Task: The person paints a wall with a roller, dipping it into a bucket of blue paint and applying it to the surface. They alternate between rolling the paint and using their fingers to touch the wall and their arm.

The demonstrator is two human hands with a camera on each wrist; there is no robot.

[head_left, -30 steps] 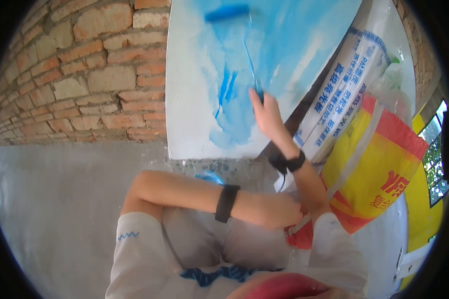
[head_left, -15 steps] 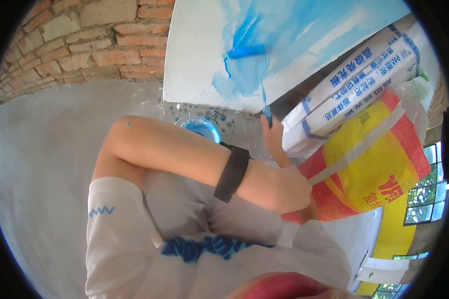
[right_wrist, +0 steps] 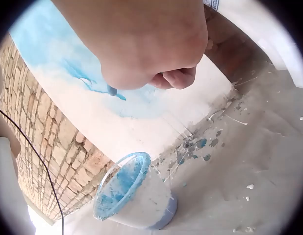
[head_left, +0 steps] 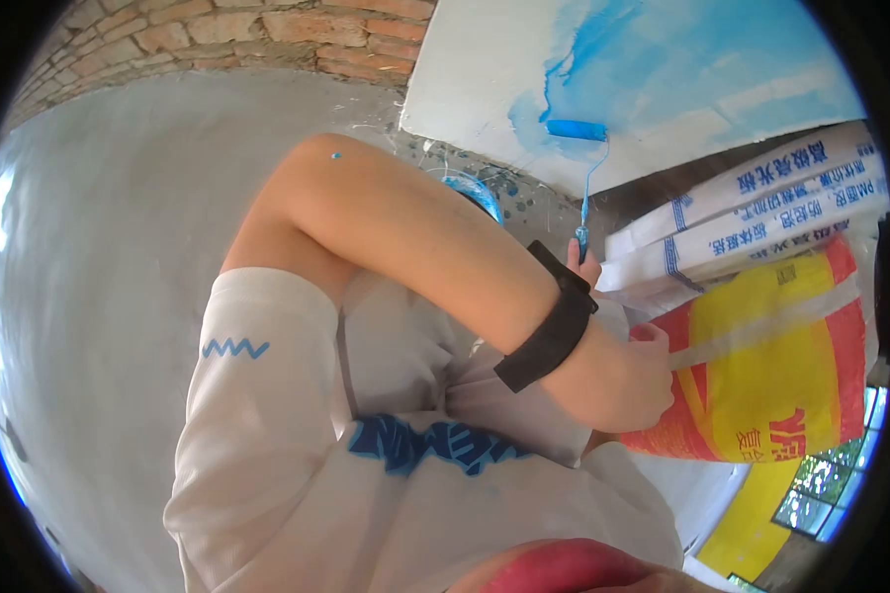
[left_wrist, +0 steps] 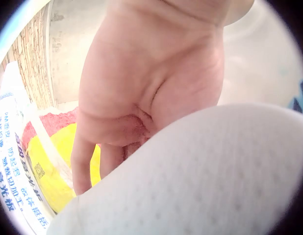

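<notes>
one roller [head_left: 576,129] (blue) — in right fingers [right_wrist: 178,78]

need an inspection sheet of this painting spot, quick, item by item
surface: white panel has uneven blue paint; grey floor has blue and white splatter beside it
job's things: roller meets the panel; bucket has a blue-smeared rim
clutter: wrapped packs and red-and-yellow bag beside the panel
grippers: right hand grips the roller's handle; left hand has fingers hanging down, some hidden
cables: thin black cable, far end out of view
surroundings: brick wall, windows
</notes>
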